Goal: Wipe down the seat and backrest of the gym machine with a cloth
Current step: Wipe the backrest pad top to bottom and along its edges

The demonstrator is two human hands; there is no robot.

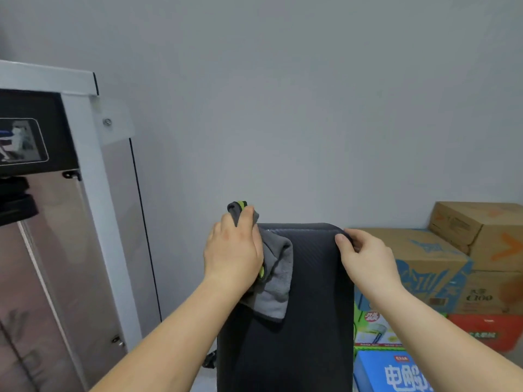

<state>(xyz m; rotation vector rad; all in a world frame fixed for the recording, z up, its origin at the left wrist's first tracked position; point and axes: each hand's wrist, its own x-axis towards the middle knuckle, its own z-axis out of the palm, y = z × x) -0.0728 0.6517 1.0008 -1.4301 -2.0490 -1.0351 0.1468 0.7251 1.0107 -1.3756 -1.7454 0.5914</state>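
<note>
A black padded backrest (311, 306) stands upright in the lower middle, its top edge near a grey wall. My left hand (232, 250) grips a grey cloth (278, 287) with a green-yellow trim against the backrest's top left corner; part of the cloth sticks up above my fingers and the rest hangs down over the pad. My right hand (365, 256) holds the backrest's top right corner, thumb on the front and fingers curled behind. The seat is out of view.
A white machine frame (93, 193) with a clear shield and a black placard stands at the left. Stacked cardboard boxes (452, 250) and colourful cartons (396, 369) fill the floor right of the backrest. The grey wall (283, 108) is close behind.
</note>
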